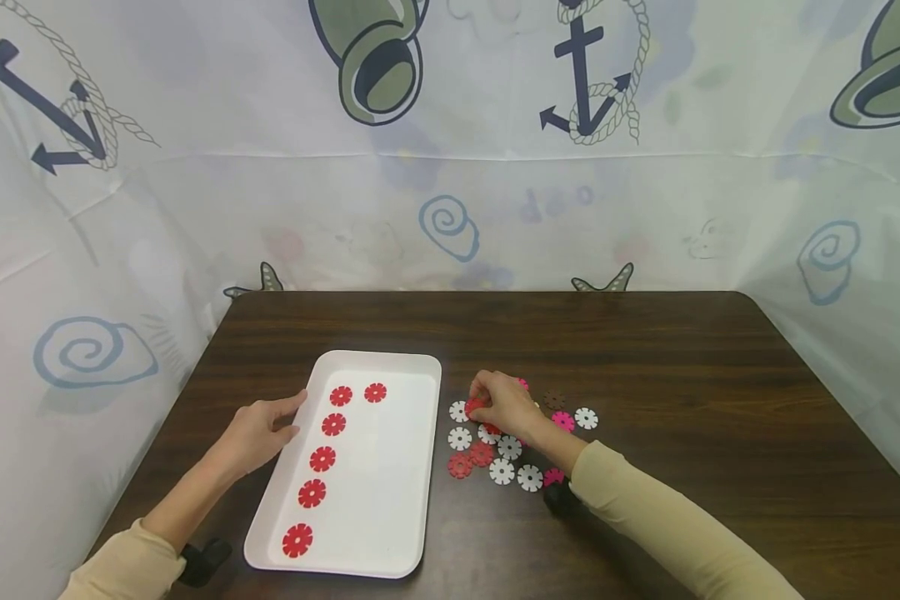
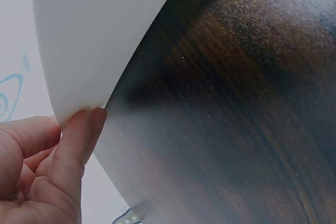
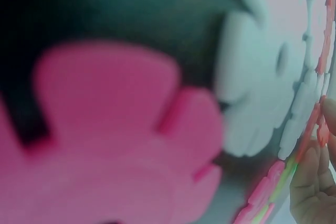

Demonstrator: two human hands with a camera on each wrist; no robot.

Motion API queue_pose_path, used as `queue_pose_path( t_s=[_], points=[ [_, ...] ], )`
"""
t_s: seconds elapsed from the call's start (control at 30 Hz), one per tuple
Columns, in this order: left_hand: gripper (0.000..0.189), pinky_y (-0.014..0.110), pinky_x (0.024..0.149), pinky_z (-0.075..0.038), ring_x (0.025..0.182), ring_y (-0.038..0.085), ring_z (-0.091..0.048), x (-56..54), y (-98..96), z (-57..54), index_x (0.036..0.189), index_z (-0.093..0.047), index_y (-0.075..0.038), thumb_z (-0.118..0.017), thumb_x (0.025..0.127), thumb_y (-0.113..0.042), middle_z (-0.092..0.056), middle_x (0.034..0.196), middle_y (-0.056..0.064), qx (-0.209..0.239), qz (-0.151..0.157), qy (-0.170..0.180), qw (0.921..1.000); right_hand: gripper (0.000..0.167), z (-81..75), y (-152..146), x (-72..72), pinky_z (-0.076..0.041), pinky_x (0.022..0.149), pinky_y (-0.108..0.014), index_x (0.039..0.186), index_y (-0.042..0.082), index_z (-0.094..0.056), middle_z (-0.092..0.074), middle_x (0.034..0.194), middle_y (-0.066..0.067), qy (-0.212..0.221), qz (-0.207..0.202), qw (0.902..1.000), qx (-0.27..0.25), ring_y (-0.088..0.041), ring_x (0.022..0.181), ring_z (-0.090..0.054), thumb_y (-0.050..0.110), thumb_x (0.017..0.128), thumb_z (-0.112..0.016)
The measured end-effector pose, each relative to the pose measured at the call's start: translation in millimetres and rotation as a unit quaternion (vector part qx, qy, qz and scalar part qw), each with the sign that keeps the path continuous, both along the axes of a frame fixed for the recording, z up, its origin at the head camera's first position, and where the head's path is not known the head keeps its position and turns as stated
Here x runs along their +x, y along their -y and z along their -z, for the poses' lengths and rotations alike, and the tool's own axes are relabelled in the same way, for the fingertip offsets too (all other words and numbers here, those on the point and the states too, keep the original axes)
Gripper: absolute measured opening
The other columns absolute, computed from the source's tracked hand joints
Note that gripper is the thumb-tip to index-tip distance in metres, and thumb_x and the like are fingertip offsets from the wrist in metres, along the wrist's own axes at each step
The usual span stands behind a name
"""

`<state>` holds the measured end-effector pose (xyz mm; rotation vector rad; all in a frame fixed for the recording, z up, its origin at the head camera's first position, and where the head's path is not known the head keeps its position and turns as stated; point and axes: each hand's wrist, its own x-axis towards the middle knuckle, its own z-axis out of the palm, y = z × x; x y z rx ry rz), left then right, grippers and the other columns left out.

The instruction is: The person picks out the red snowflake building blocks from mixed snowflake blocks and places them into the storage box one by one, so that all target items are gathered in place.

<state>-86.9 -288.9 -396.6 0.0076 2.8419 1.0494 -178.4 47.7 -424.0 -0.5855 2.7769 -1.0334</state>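
Observation:
A white tray (image 1: 408,500) lies on the table, bearing several red notched plastic discs (image 1: 322,458), most in a column along its left side. My left hand (image 1: 258,437) holds the tray's left rim between thumb and fingers; the left wrist view shows those fingertips (image 2: 79,121) at the edge. To the tray's right, my right hand (image 1: 506,406) pinches a red notched disc (image 1: 475,406) over a loose spread of similar pieces. In the right wrist view, the held red disc (image 3: 323,132) shows between the fingers at the right edge.
White discs (image 1: 502,471), red ones (image 1: 461,465), pink ones (image 1: 562,421) and a brown disc (image 1: 554,400) lie around the right hand. The dark wooden table (image 1: 690,383) meets a patterned white curtain (image 1: 510,225) at the back and sides.

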Motion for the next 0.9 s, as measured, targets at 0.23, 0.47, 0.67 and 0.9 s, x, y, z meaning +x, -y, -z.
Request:
queue_pose_path(
  t_s=[0.23, 0.47, 0.67, 0.9],
  points=[
    [0.061, 0.041, 0.07, -0.058, 0.093, 0.041, -0.066, -0.5, -0.2, -0.5, 0.14, -0.038, 0.006, -0.065, 0.085, -0.001, -0.051, 0.128, 0.033, -0.001, -0.001, 0.002, 1.0, 0.021, -0.3, 0, -0.3, -0.047, 0.063, -0.025, 0.085, 0.009, -0.061, -0.06, 0.081, -0.003, 0.001, -0.006, 1.0, -0.004, -0.015, 0.075, -0.055, 0.006, 0.074, -0.079],
    [0.061, 0.042, 0.07, -0.058, 0.093, 0.041, -0.067, -0.5, -0.2, -0.4, 0.139, -0.038, 0.005, -0.065, 0.085, -0.001, -0.051, 0.128, 0.033, -0.001, -0.002, 0.001, 1.0, 0.017, -1.1, -5, -2.4, -0.046, 0.06, -0.022, 0.086, 0.006, -0.062, -0.059, 0.074, -0.001, 0.026, -0.017, 0.9986, -0.042, -0.012, 0.068, -0.052, 0.003, 0.076, -0.076],
    [0.06, 0.042, 0.07, -0.058, 0.092, 0.04, -0.067, -0.6, 0.2, -0.5, 0.139, -0.039, 0.006, -0.065, 0.085, -0.001, -0.05, 0.128, 0.033, 0.0, -0.002, 0.001, 1.0, 0.016, -9.4, -10, -2.0, -0.043, 0.052, -0.02, 0.091, 0.001, -0.063, -0.059, 0.075, -0.005, 0.074, -0.006, 0.9909, -0.112, -0.014, 0.066, -0.051, 0.004, 0.079, -0.073],
    [0.059, 0.042, 0.07, -0.058, 0.091, 0.04, -0.067, -0.6, 0.5, -1.8, 0.139, -0.039, 0.006, -0.065, 0.085, -0.001, -0.05, 0.128, 0.034, -0.005, -0.004, 0.0, 1.0, 0.019, -21.7, -5, 0.9, -0.055, 0.063, -0.028, 0.097, -0.001, -0.061, -0.059, 0.081, -0.009, 0.11, -0.03, 0.9788, -0.171, -0.013, 0.068, -0.056, 0.005, 0.082, -0.071]
  ],
)
